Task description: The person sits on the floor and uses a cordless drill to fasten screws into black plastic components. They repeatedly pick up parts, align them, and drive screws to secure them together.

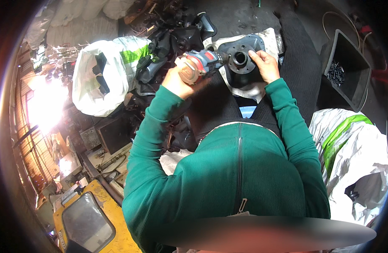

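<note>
1. Wrapping fingers are being kept closed by the left hand (180,83) around the drill (204,62); its trigger is being hidden from view.
2. Just right of that grip, the drill's nose is being aimed at the rim of the black flanged part (237,71). Whether a fastener is being met by the tip cannot be told. If the drill is being held aslant, the tip could be made to skid and the rim be scored.
3. Across the part from the drill grip, its right edge is being touched by the right hand (264,65), fingers curled; whether the edge is being pinched or only pressed cannot be told. Should it be steadied too lightly, the part could be spun by the drill's torque; by a slip, the fingertips could be struck.
4. Beneath both grips, the part is being backed by a white sheet (267,40), between the dark-clad legs (297,59). If a soft base is being given, the part could be rocked.
5. Left of the drill grip, space is being crowded by a heap of black parts (185,38); these could be knocked by a wide swing.
6. Well right of both grips, small dark pieces (336,74) are being held in a black bin (357,80).
</note>
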The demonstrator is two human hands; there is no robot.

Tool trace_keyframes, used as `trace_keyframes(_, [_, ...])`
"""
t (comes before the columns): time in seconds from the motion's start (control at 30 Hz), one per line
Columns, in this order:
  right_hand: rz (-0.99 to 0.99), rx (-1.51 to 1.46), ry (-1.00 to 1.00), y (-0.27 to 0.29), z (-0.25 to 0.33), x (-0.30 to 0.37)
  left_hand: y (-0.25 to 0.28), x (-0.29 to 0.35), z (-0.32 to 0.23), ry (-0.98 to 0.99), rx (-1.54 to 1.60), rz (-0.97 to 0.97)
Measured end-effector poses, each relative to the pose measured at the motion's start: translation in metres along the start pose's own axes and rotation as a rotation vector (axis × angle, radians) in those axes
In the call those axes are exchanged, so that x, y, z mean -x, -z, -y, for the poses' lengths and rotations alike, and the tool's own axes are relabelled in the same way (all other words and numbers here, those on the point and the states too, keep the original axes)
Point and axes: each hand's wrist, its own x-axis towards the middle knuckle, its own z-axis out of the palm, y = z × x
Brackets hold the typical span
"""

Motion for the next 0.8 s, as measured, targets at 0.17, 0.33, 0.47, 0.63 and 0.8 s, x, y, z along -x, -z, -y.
trace_keyframes(0.17, [-0.061,-0.122,0.014,-0.007,0.0,0.008,0.009,-0.012,0.005,-0.008,0.037,0.004])
trace_keyframes(0.33, [-0.123,-0.158,0.011,-0.015,-0.016,0.004,-0.002,-0.024,0.022,0.017,0.066,-0.042])
trace_keyframes(0.47, [-0.109,-0.119,0.01,-0.018,-0.021,-0.001,0.002,-0.029,0.025,0.117,0.235,0.06])
trace_keyframes(0.63, [-0.096,-0.065,0.004,-0.022,-0.017,0.005,0.001,-0.029,0.036,0.102,0.064,0.049])
trace_keyframes(0.8, [-0.116,-0.031,0.003,-0.017,-0.021,0.002,0.0,-0.03,0.028,0.055,0.129,0.066])
